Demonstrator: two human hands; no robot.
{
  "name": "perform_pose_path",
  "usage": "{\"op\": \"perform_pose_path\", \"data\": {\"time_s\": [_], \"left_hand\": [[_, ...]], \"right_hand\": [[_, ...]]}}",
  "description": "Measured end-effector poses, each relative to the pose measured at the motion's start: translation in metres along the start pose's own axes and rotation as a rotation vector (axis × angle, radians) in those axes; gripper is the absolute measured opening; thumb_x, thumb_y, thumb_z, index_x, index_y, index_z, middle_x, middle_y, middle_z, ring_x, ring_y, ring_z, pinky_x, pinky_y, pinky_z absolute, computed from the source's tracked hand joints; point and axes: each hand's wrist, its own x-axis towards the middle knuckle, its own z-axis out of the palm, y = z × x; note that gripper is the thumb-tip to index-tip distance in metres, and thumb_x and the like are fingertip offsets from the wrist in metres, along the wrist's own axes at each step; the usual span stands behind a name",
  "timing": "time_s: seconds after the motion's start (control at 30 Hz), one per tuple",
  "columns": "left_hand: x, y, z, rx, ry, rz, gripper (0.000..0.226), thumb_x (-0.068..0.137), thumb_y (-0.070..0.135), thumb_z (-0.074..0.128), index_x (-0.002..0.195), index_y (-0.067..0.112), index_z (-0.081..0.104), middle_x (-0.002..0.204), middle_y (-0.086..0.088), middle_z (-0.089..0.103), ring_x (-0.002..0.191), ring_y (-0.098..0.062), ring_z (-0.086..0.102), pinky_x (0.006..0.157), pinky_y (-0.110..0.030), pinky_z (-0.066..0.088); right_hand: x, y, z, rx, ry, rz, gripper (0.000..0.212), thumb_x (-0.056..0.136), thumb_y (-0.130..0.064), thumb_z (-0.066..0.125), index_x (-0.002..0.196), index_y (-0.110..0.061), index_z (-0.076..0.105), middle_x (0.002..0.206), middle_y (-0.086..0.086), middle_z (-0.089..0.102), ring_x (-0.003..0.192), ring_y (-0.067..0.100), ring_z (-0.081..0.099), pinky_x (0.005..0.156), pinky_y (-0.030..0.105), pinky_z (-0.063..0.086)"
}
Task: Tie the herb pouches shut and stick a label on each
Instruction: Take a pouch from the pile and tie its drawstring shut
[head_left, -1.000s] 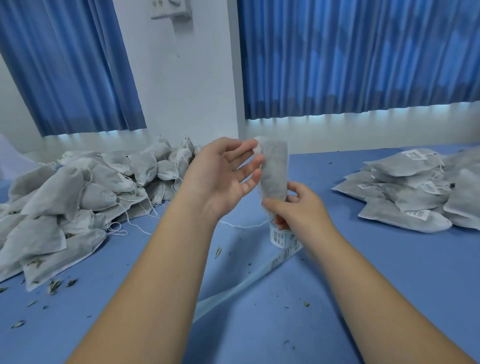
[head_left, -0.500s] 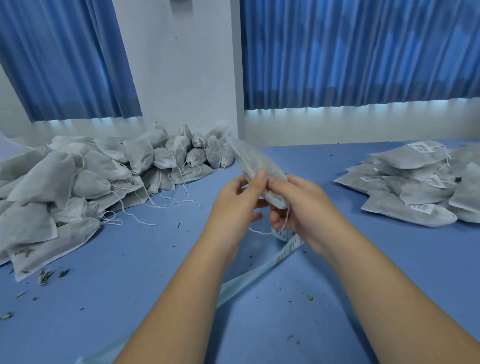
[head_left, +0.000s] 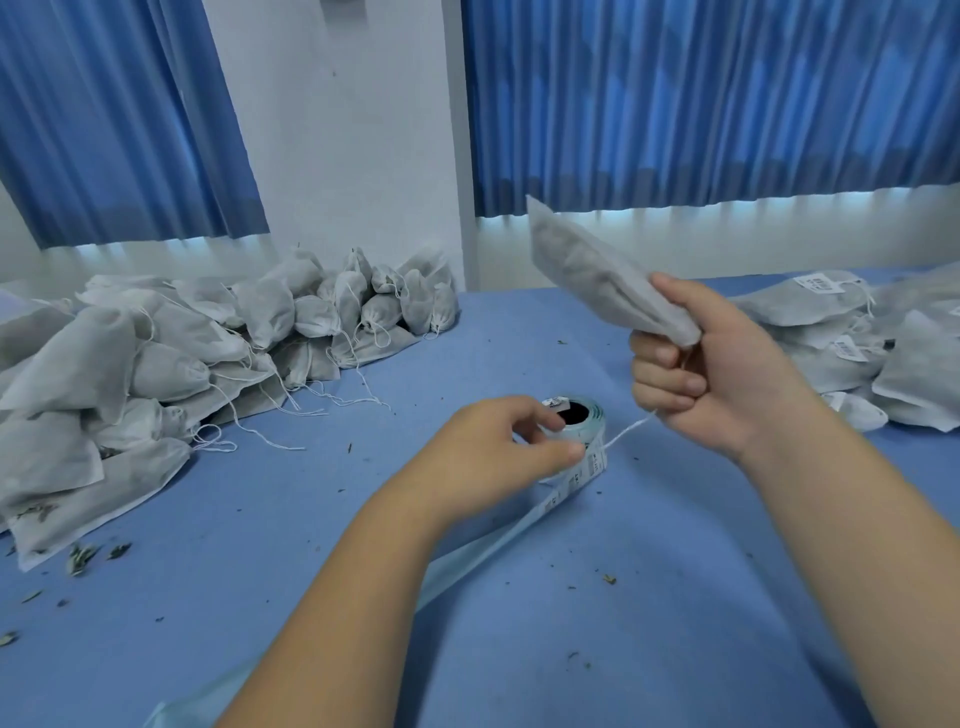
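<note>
1. Labelling step: R hand (head_left: 727, 374) fingers (head_left: 670, 384) clamped on pouch (head_left: 587, 265) neck, pouch raised above counter (head_left: 519, 649).
2. L hand (head_left: 493, 452) fingers pinch label roll (head_left: 589, 423) on counter.
3. Next, prob: peel one label, stick on.

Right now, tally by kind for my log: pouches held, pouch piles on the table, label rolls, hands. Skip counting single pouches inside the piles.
Pouch gripped by the right hand: 1
Pouch piles: 2, the left pile and the right pile
Label roll, pinched by the left hand: 1
Hands: 2
Total: 6
</note>
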Motion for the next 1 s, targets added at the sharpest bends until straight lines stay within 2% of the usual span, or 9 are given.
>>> {"op": "perform_pose_path", "data": {"time_s": [0.07,0.17,0.33,0.43,0.6,0.7,0.87,0.93,1.0], "left_hand": [[-0.002,-0.002,0.001,0.135,-0.08,-0.032,0.03,0.077,0.049,0.077,0.102,0.036,0.066,0.096,0.016,0.064,0.068,0.007,0.054,0.067,-0.015,0.042],[-0.006,-0.005,0.001,0.32,-0.175,-0.084,0.037,0.071,0.05,0.081,0.1,0.038,0.063,0.099,0.017,0.06,0.079,0.007,0.056,0.068,-0.016,0.042],[-0.001,-0.001,0.003,0.525,-0.202,-0.103,0.015,0.081,0.035,0.074,0.091,0.026,0.068,0.092,0.008,0.065,0.077,-0.007,0.058,0.063,-0.023,0.043],[0.004,0.001,-0.002,0.568,-0.208,-0.119,0.009,0.087,0.031,0.067,0.085,0.022,0.068,0.084,0.003,0.063,0.065,-0.009,0.051,0.054,-0.023,0.037],[0.009,0.003,-0.018,0.67,-0.293,-0.174,0.012,0.089,0.029,0.063,0.078,0.028,0.06,0.075,0.013,0.057,0.058,-0.003,0.049,0.046,-0.018,0.032],[0.012,0.005,-0.028,0.74,-0.35,-0.225,0.004,0.088,0.023,0.06,0.088,0.024,0.064,0.075,0.011,0.059,0.059,-0.007,0.051,0.046,-0.018,0.033],[0.018,0.01,-0.04,0.821,-0.314,-0.264,0.01,0.091,0.02,0.059,0.098,0.027,0.061,0.087,0.01,0.061,0.064,-0.004,0.05,0.047,-0.02,0.034],[0.018,0.012,-0.045,0.788,-0.406,-0.3,0.012,0.088,0.02,0.064,0.097,0.028,0.064,0.091,0.006,0.07,0.06,-0.004,0.055,0.044,-0.016,0.036],[0.014,0.014,-0.048,0.745,-0.536,-0.357,0.008,0.087,0.021,0.069,0.089,0.028,0.065,0.075,0.01,0.069,0.048,0.003,0.056,0.04,-0.011,0.038]], "right_hand": [[-0.003,-0.007,-0.014,0.014,0.012,-0.005,0.035,0.093,-0.036,0.049,0.06,-0.023,0.046,0.049,-0.004,0.027,0.032,0.006,0.013,0.037,0.018,0.007],[-0.009,-0.019,-0.033,0.029,0.015,-0.034,0.037,0.092,-0.036,0.045,0.057,-0.024,0.045,0.047,-0.005,0.025,0.038,0.01,0.006,0.037,0.019,0.007],[-0.013,-0.033,-0.053,-0.059,0.079,-0.098,0.038,0.094,-0.037,0.046,0.058,-0.024,0.042,0.048,-0.006,0.023,0.034,0.007,0.012,0.035,0.021,0.009],[-0.012,-0.033,-0.058,-0.096,0.146,-0.141,0.035,0.095,-0.036,0.048,0.063,-0.024,0.041,0.048,-0.006,0.023,0.035,0.007,0.014,0.038,0.022,0.007],[-0.007,-0.031,-0.061,-0.086,0.258,-0.223,0.031,0.094,-0.033,0.052,0.067,-0.024,0.039,0.052,-0.004,0.021,0.036,0.008,0.015,0.035,0.02,0.01],[-0.005,-0.027,-0.059,-0.133,0.302,-0.247,0.031,0.093,-0.031,0.053,0.067,-0.022,0.04,0.054,-0.002,0.021,0.037,0.009,0.016,0.034,0.019,0.012],[-0.004,-0.018,-0.05,-0.35,0.335,-0.297,0.034,0.086,-0.027,0.06,0.06,-0.022,0.039,0.053,0.0,0.021,0.041,0.014,0.016,0.039,0.019,0.014],[-0.003,-0.013,-0.047,-0.445,0.325,-0.304,0.03,0.082,-0.03,0.062,0.059,-0.023,0.044,0.051,-0.001,0.023,0.041,0.014,0.018,0.039,0.018,0.017],[-0.002,-0.009,-0.044,-0.499,0.306,-0.303,0.034,0.086,-0.029,0.061,0.055,-0.024,0.049,0.047,-0.006,0.026,0.039,0.012,0.019,0.039,0.016,0.018]]}}
